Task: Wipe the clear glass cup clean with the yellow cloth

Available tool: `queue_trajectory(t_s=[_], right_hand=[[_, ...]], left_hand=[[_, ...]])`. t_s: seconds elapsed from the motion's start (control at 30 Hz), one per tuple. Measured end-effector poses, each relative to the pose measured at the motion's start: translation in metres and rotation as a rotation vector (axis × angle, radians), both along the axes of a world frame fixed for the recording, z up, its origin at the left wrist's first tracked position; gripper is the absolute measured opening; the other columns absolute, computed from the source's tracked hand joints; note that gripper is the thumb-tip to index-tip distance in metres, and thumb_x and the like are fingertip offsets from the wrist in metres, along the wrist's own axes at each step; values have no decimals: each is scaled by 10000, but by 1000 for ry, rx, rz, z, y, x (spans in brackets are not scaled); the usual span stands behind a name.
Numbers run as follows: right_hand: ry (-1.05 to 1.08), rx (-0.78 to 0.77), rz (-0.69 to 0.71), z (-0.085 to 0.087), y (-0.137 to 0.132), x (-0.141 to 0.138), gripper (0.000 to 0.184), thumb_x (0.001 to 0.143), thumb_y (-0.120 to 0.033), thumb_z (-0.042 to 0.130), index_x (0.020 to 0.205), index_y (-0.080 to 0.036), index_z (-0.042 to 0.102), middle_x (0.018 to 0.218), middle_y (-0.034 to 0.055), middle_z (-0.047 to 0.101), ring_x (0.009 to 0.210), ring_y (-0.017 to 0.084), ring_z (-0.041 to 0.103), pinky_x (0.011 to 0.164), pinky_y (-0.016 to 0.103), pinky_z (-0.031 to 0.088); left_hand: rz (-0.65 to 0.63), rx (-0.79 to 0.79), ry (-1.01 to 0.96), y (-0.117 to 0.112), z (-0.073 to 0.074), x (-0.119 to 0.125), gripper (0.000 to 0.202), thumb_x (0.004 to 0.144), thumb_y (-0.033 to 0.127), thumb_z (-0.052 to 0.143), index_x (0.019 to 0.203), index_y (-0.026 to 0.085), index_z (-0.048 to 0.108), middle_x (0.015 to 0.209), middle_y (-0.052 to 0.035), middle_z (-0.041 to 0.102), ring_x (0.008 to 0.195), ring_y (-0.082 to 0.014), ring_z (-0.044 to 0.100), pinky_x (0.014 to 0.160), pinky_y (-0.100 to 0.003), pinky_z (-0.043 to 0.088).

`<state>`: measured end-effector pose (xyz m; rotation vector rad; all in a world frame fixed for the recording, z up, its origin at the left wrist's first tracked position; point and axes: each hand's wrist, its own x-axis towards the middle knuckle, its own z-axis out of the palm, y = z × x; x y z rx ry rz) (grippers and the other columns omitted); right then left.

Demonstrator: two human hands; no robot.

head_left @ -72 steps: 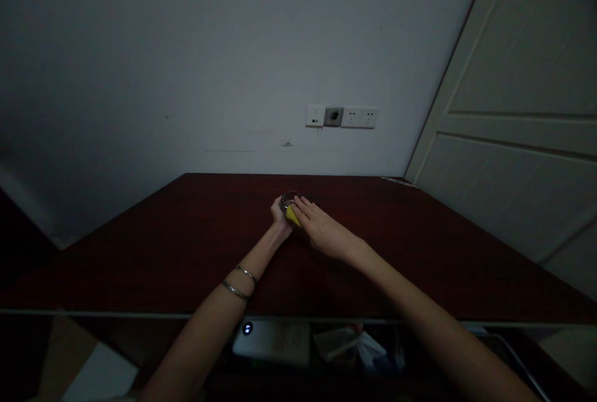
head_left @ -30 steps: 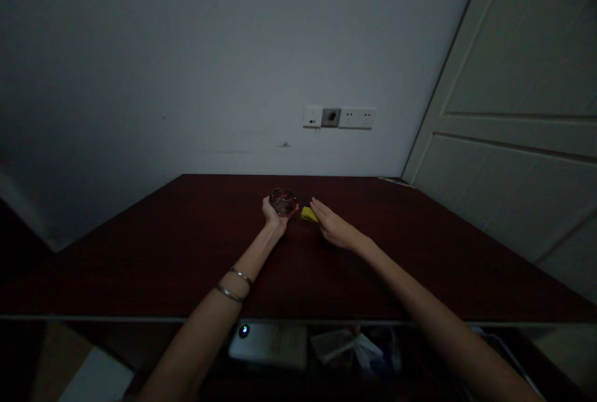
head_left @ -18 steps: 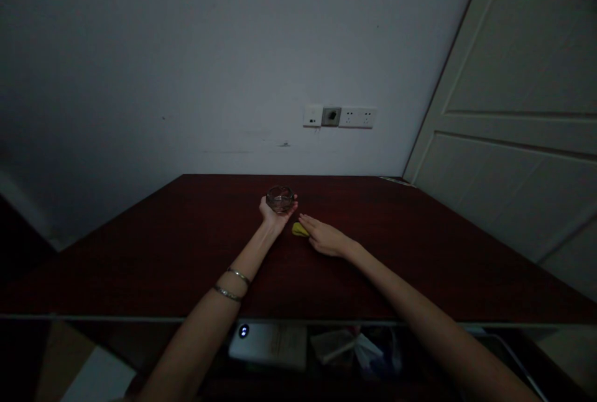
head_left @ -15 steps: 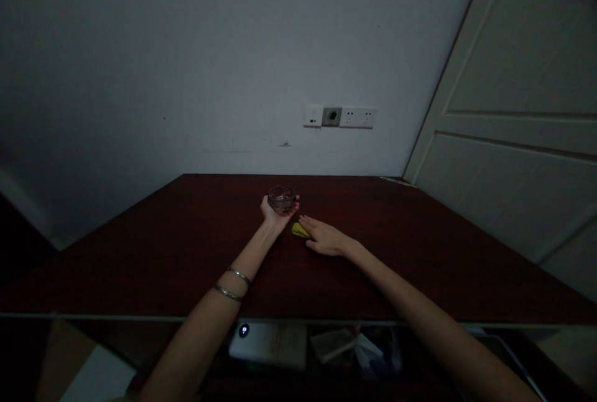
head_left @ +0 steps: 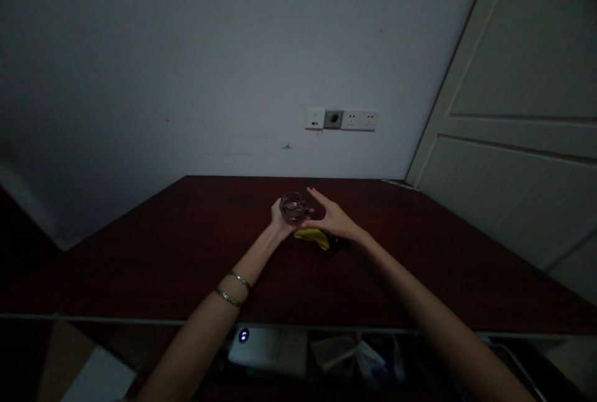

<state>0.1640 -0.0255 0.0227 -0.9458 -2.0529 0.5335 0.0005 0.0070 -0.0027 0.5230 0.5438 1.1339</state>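
Glass bowl [head_left: 294,209], mouth up, gripped by left hand [head_left: 278,219]; right hand [head_left: 334,219], thumb and fingers apart, beside it; yellow cloth [head_left: 312,237] crosswise below it.

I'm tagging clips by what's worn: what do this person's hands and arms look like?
The left hand and right hand are ungloved. Two slim, silvery bangles, set slightly apart, circle the left forearm; no sleeve covers it or the right forearm, which shows no bangle. It is too dim to tell about rings.
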Motion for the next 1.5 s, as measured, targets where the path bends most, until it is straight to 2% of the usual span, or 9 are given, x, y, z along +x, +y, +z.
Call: queue_trajectory(t_s=[0.23,0.5,0.7,0.77,0.83,0.97,1.23,1.37,1.5], right_hand=[[129,-63,72,-19,11,-6,1055,557,-374,784,1415,-168,205,1402,164,388,1258,257,424,1048,441,333],[238,-136,4,-20,8,3,1052,533,-361,790,1401,-140,240,1304,163,505,1146,244,539,1006,420,390],[326,-193,-49,-13,1,18,1047,509,-337,804,1391,-140,275,1276,159,531,1139,253,543,1018,427,372],[329,-215,-81,-12,0,26,1043,509,-336,806,1389,-143,279,1271,153,537,1134,253,547,1013,429,380],[314,-229,-121,-12,1,33,1045,505,-339,810,1385,-137,285,1274,158,533,1137,256,545,1011,432,384],[277,-195,-140,-18,4,45,1035,511,-364,807,1384,-154,291,1288,153,524,1151,258,535,1014,443,378],[262,-188,-132,-22,-2,63,1031,511,-357,812,1384,-165,298,1290,149,523,1166,262,522,1020,436,369],[269,-181,-174,-23,-1,83,998,531,-352,802,1379,-173,308,1290,141,524,1174,264,514,1019,440,371],[266,-195,-226,-24,3,108,1006,526,-335,805,1381,-165,301,1285,145,529,1172,264,517,1028,451,358]], left_hand=[[62,-85,22,-8,4,18,377,823,373,392,917,94,625,705,-113,674,599,-228,633,612,-352,502],[-102,-62,114,-9,9,24,372,846,363,388,821,89,638,663,-114,667,549,-206,614,508,-291,471],[-106,194,320,4,19,9,335,811,385,540,919,93,665,804,-142,695,687,-212,659,610,-281,498],[-108,299,407,7,22,-1,245,714,222,669,918,85,676,854,-149,699,753,-216,667,657,-269,497],[-148,403,465,8,24,-8,373,577,3,707,934,106,680,954,-136,694,858,-221,658,753,-285,493],[-117,537,548,8,24,-5,537,435,-111,698,923,115,692,1035,-125,676,1054,-234,591,929,-286,422],[-136,810,705,6,23,21,518,404,-58,721,849,208,716,1016,-69,686,1062,-283,576,1012,-410,343],[-151,836,702,7,30,40,491,432,-27,732,868,200,720,999,-74,689,1045,-275,581,990,-370,359],[-215,1012,771,13,34,66,439,526,110,751,948,223,698,1025,-83,678,1028,-283,585,965,-396,371]])
